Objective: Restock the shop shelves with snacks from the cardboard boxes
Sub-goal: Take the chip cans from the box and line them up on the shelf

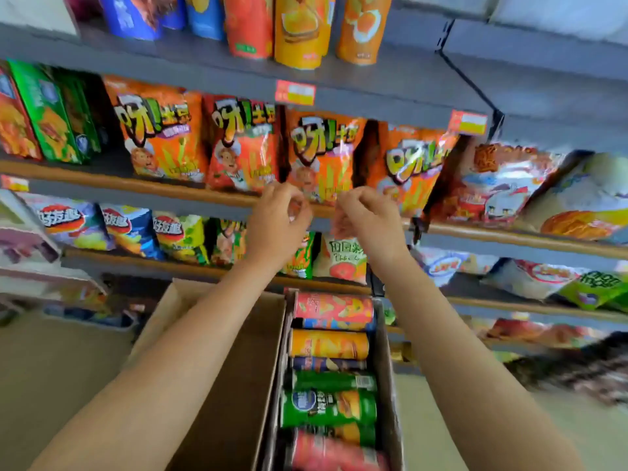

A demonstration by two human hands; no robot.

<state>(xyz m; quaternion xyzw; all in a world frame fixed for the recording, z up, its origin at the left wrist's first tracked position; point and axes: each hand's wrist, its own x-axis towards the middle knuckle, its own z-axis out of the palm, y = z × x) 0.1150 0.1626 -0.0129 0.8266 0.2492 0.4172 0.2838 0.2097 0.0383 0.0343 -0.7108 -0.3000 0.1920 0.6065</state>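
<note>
Grey shop shelves [390, 93] with wooden front lips fill my view, already packed with glossy, crinkled orange chip bags [316, 154]. Both my hands are up at the middle shelf: left hand [278, 222] and right hand [370, 222] have fingers curled, seemingly pinching the lower edge of one bag, though blur leaves me unsure. Below, the cardboard box [390, 385] holds many smooth cylindrical snack cans [329, 345] lying flat; its neighbouring compartment [231, 368] looks empty. I judge restocking well underway, cans remaining.

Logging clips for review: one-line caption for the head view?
Both hands reach an orange snack bag on the shelf, above a cardboard box of chip cans.
</note>
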